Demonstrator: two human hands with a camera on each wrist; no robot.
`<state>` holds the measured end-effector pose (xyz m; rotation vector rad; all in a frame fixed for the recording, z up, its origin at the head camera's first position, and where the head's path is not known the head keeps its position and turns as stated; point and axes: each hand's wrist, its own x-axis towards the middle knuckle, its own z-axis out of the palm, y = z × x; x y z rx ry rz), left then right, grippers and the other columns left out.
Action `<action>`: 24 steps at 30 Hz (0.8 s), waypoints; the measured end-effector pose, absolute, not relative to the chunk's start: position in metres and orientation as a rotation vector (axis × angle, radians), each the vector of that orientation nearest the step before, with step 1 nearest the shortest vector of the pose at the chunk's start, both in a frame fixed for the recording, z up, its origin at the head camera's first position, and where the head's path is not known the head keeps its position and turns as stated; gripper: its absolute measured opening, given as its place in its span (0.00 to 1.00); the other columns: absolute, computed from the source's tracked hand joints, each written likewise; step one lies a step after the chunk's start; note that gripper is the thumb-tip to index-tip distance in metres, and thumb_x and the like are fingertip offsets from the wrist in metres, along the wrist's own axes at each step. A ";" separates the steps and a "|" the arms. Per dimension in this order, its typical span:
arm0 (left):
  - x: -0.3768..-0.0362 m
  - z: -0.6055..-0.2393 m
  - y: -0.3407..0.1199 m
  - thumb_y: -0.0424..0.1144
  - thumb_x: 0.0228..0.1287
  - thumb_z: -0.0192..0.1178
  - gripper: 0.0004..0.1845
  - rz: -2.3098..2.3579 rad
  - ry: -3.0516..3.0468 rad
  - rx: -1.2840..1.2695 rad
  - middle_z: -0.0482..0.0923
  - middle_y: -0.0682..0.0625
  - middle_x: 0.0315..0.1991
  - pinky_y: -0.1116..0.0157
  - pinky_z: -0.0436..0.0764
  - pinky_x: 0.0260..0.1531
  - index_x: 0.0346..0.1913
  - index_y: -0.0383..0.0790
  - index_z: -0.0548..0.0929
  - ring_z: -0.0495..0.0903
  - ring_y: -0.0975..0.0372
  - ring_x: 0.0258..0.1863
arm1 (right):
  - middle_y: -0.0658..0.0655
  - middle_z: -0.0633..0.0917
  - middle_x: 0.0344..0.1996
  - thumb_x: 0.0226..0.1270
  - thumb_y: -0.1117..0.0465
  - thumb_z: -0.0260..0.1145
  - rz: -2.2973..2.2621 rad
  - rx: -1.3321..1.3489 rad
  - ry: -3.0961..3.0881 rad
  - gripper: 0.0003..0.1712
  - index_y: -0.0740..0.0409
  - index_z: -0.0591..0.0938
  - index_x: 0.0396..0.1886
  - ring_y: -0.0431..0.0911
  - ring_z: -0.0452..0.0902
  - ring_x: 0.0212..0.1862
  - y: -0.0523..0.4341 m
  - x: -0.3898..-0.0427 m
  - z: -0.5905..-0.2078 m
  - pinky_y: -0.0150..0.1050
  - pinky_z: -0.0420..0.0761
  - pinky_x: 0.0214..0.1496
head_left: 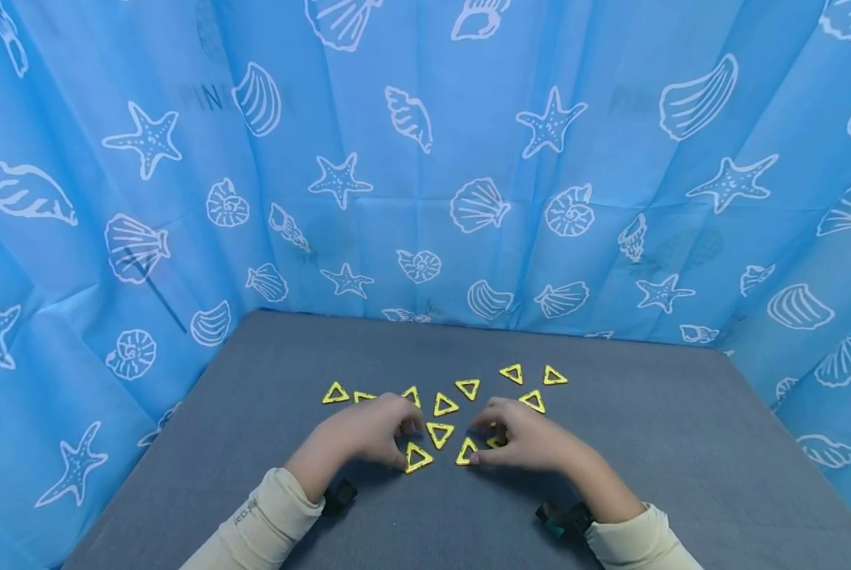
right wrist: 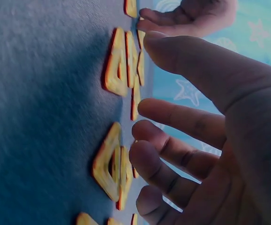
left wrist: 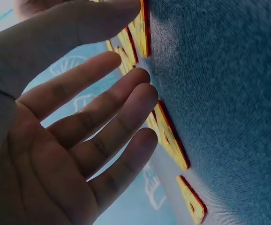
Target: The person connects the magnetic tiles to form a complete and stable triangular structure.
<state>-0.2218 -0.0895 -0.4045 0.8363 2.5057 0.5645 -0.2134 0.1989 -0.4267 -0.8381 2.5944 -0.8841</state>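
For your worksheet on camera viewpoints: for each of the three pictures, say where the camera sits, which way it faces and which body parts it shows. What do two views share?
Head: above, facing forward and down at the grey table; shows left hand, right hand, sleeves.
Left wrist: low, along the table; shows that palm and fingers.
Right wrist: low, toward the opposite hand; shows its own fingers.
Shared: yellow triangles appear in all views.

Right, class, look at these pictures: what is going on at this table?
A person works with both hands among small yellow triangle frames spread on a grey table, with a blue seashell curtain behind. The left hand touches one triangle with its thumb; the right hand touches another triangle. Both hands are open, fingers relaxed, gripping nothing. A third triangle lies between them, and more lie flat beyond.
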 end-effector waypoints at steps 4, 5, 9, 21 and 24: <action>-0.221 -0.405 -0.089 0.38 0.59 0.80 0.20 0.562 2.482 0.845 0.86 0.56 0.43 0.62 0.84 0.44 0.54 0.46 0.89 0.83 0.66 0.42 | 0.49 0.82 0.40 0.63 0.46 0.80 -0.828 -0.834 2.605 0.24 0.53 0.89 0.53 0.43 0.77 0.39 0.195 -0.212 -0.427 0.35 0.77 0.39; -0.220 -0.406 -0.089 0.38 0.59 0.80 0.19 0.560 2.478 0.851 0.86 0.56 0.42 0.62 0.84 0.44 0.54 0.46 0.90 0.83 0.66 0.42 | 0.48 0.82 0.40 0.63 0.46 0.81 -0.817 -0.835 2.608 0.23 0.53 0.90 0.52 0.43 0.77 0.38 0.194 -0.212 -0.427 0.35 0.76 0.38; -0.220 -0.408 -0.090 0.39 0.59 0.80 0.18 0.562 2.468 0.882 0.86 0.58 0.41 0.64 0.83 0.43 0.52 0.46 0.91 0.83 0.68 0.40 | 0.48 0.81 0.39 0.61 0.46 0.82 -0.795 -0.835 2.614 0.23 0.52 0.90 0.51 0.43 0.77 0.38 0.194 -0.211 -0.430 0.35 0.76 0.39; -0.220 -0.412 -0.088 0.44 0.59 0.81 0.10 0.566 2.469 0.936 0.81 0.60 0.27 0.68 0.78 0.30 0.39 0.47 0.91 0.78 0.69 0.26 | 0.46 0.83 0.42 0.63 0.52 0.81 -0.773 -0.814 2.609 0.17 0.51 0.90 0.49 0.41 0.77 0.39 0.190 -0.210 -0.429 0.35 0.77 0.40; -0.219 -0.413 -0.087 0.44 0.60 0.80 0.09 0.556 2.465 0.935 0.80 0.60 0.27 0.68 0.78 0.30 0.38 0.47 0.90 0.78 0.69 0.26 | 0.47 0.84 0.42 0.63 0.53 0.81 -0.775 -0.825 2.590 0.17 0.52 0.90 0.49 0.40 0.77 0.39 0.188 -0.210 -0.428 0.35 0.77 0.40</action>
